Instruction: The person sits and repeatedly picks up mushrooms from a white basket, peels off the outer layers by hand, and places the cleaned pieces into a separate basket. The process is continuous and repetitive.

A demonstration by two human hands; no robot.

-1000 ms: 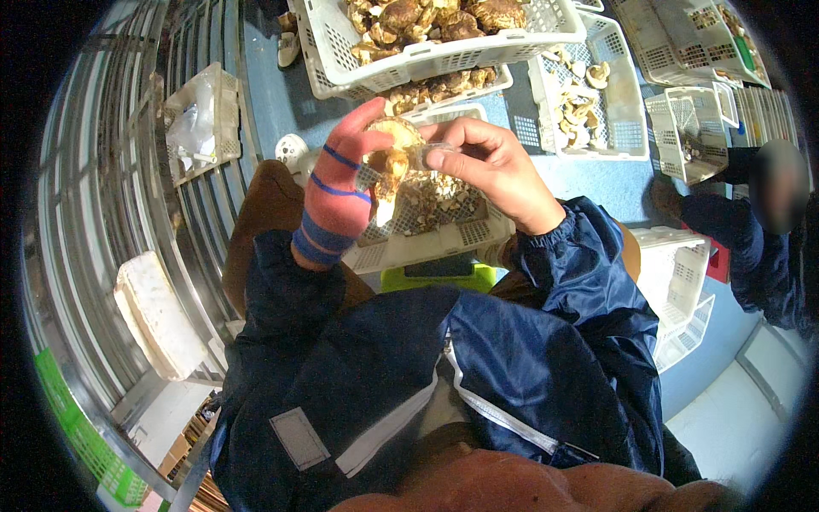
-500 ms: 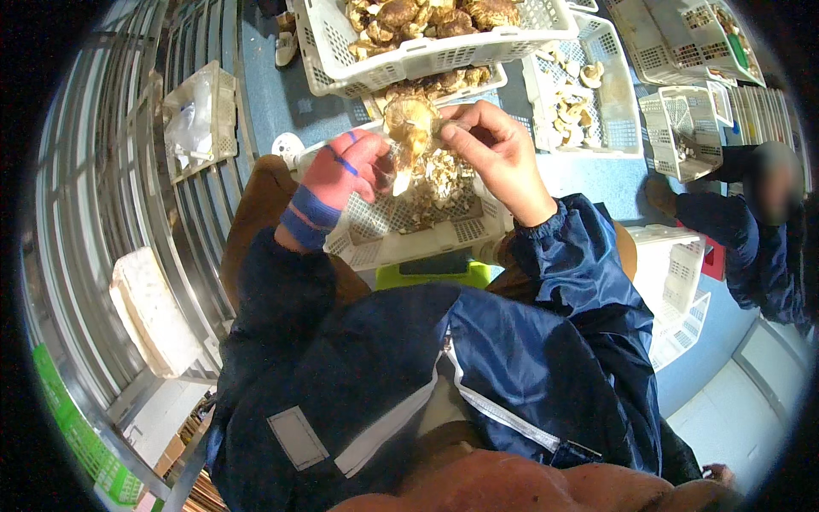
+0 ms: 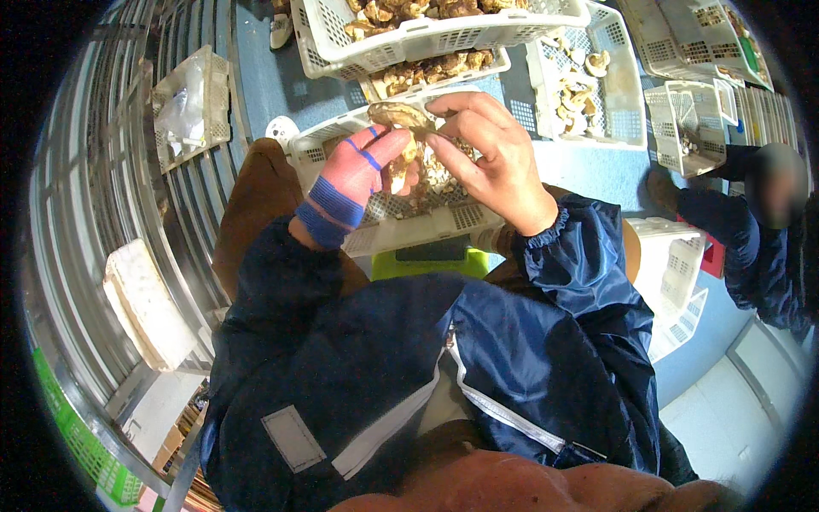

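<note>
I am pinching a mushroom (image 3: 401, 115) between my gloved left hand (image 3: 358, 175) and bare right hand (image 3: 486, 154), its cap lying crosswise above the white crate (image 3: 409, 226).

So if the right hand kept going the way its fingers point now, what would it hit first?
The right hand points left, fingertips already on the mushroom held between both hands. Just past it is the gloved left hand. Depth is hard to judge here.

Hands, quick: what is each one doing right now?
Left hand: gloved, closed on the mushroom.
Right hand: bare, fingers pinching the same mushroom.
</note>
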